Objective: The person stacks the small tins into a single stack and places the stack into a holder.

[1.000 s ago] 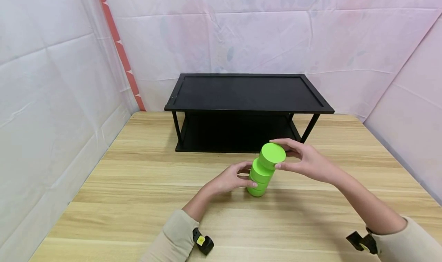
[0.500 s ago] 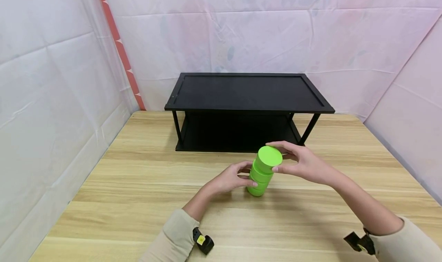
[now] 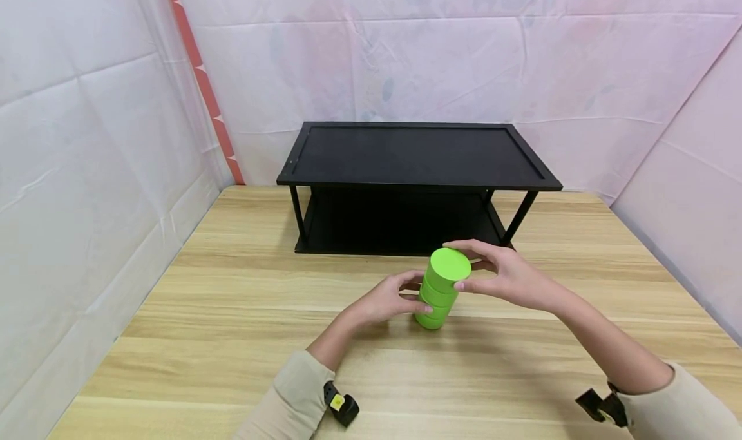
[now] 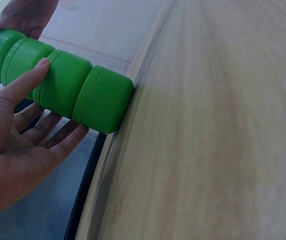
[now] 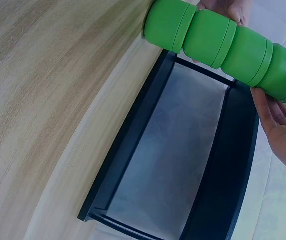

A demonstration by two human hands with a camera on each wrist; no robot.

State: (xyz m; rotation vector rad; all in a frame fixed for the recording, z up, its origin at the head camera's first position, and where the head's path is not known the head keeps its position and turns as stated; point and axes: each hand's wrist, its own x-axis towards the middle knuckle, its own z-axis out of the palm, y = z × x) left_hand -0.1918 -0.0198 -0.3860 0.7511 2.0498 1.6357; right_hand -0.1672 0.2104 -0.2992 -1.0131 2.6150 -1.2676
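I counted four green containers (image 3: 436,296) stacked on the tabletop (image 3: 232,337), before one black two-tier shelf (image 3: 406,156). The left hand (image 3: 382,303), half open, curled its fingers round the stack's middle; the right hand (image 3: 514,276) pinched the topmost. The right wrist view showed lid seams the head view didn't.

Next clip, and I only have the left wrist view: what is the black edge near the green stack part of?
Observer: A black two-tier rack, standing behind the green stack on the wooden table.
Operator: How does the right hand hold the top container?
Observer: In the head view, the right hand has its thumb on the near side of the top container, fingers on the far side.
Operator: And the sleeves?
Observer: Beige sleeves, a black device at each cuff.
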